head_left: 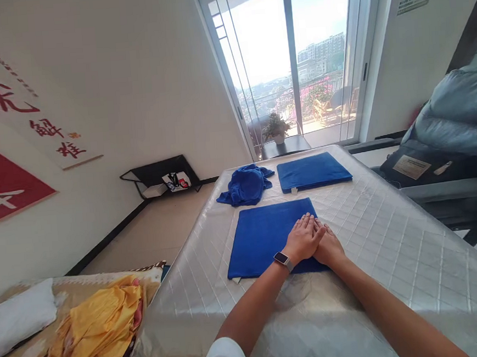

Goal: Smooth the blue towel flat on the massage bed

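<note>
A blue cloth [263, 237] lies flat and squared on the plastic-covered mattress [377, 255] in front of me. Flat on its right part rests my left hand [303, 238], fingers stretched out, a watch on the wrist. My right hand [328, 245] lies beside it at the cloth's right edge, partly under the left; its visible fingers are straight. Neither hand grips anything. Beyond, a crumpled blue cloth [247, 185] sits at the far left, and a neat stack of flat blue cloths [314, 171] lies to its right.
A grey armchair [442, 195] stands along the right side. At lower left, yellow fabric [103, 321] and a white pillow [20, 316] lie on a low bed. A potted plant [276, 126] stands on a dark table before the glass door. A black rack [162, 176] sits by the wall.
</note>
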Demonstrator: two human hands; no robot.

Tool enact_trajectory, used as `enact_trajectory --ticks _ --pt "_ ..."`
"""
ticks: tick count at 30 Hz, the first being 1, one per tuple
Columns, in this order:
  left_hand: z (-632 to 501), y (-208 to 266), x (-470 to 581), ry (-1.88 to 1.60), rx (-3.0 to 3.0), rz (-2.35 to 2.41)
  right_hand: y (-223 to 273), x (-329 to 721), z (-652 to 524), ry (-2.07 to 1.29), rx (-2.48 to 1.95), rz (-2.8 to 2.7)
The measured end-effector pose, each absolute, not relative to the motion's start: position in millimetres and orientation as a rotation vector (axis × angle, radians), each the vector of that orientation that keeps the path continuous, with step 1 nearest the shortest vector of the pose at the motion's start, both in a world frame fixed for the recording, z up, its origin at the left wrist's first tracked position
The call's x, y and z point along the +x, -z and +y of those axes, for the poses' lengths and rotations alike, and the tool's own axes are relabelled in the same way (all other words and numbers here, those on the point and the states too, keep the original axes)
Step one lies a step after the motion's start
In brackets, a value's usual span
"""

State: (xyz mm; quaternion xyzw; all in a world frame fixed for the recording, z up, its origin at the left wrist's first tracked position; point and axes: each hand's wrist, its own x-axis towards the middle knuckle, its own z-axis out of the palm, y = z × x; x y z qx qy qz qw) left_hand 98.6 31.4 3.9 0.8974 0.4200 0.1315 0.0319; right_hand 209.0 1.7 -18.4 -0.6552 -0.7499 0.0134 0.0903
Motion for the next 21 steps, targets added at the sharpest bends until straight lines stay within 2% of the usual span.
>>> enact_trajectory --ticks 13,21 --pt "49.2 13.5 -76.1 -0.167 2.445 1.967 17.0 205.0 7.6 -0.115 -2.036 -2.159" --pt "47.5 14.3 -95.9 -0.276 2.325 2.055 17.9 205.0 7.2 -0.049 -2.043 -2.186"
